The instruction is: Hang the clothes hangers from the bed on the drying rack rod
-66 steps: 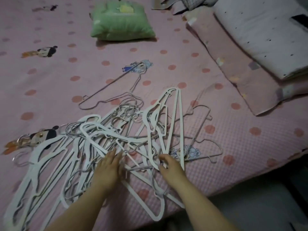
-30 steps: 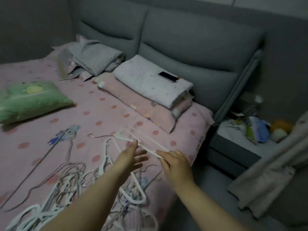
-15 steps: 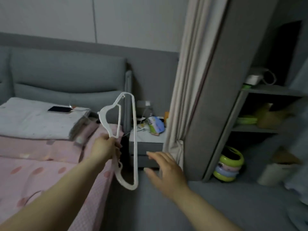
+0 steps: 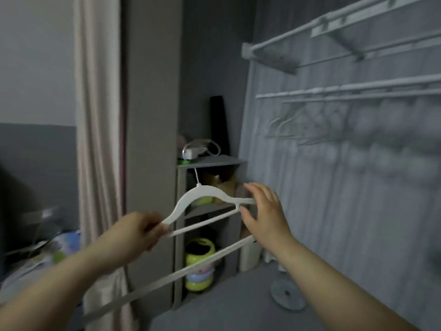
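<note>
My left hand (image 4: 139,231) grips the left end of a white plastic hanger (image 4: 202,195), held level in front of me with its hook pointing up. My right hand (image 4: 265,211) is spread open at the hanger's right end, fingers straight, touching or just short of it; I cannot tell which. A second long white bar (image 4: 171,275) slants below the hanger toward the lower left. The white drying rack rod (image 4: 346,88) runs across the upper right, above and right of both hands. Several pale hangers (image 4: 307,125) hang from it, blurred.
A grey shelf unit (image 4: 207,161) stands behind the hanger with a white device on top and green and coloured tubs (image 4: 200,256) at the bottom. A beige curtain (image 4: 97,115) hangs at left. A round rack foot (image 4: 287,293) sits on the grey floor.
I have turned from the bed to the rack. The hanger in my left hand swung from upright to level, and my right hand rose to its right end.
</note>
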### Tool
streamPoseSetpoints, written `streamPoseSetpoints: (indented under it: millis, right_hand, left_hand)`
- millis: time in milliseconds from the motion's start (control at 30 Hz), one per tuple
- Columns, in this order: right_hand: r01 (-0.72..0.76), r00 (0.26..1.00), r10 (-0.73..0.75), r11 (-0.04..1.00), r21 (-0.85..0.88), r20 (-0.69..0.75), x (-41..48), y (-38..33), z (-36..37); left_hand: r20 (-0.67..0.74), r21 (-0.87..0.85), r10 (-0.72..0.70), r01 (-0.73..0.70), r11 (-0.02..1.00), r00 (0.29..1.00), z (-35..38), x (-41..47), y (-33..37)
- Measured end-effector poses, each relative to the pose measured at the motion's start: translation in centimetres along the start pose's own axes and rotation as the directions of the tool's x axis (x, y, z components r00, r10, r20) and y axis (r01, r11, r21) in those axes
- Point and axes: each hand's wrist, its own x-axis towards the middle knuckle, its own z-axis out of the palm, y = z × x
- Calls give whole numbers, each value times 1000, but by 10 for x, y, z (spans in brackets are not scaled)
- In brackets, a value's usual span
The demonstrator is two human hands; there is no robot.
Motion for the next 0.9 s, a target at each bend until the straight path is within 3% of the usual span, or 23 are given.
streamPoseSetpoints:
  millis: [133, 300, 400, 633, 900]
  right_hand:
    - [-123, 988, 133, 985, -124, 79, -2, 63, -65]
    - [-279, 956, 291, 941, -191, 38, -1, 126, -121]
    - [-342, 938, 346, 915, -215, -20, 7, 157, -148]
    - [-285, 956, 282, 841, -459, -77, 58, 221, -196]
    - [-268, 962, 162, 719, -642, -220, 186, 302, -255]
  left_hand:
    - [66, 146, 206, -213, 966, 976, 28, 40, 83]
    - [169, -20, 331, -333, 943, 928, 66, 83, 164]
    - [184, -31, 376, -377, 926, 908, 87, 113, 205]
    - [156, -60, 409, -404, 913, 899, 130, 194, 277]
    - [-31, 29, 385, -384, 923, 922, 136, 323, 335]
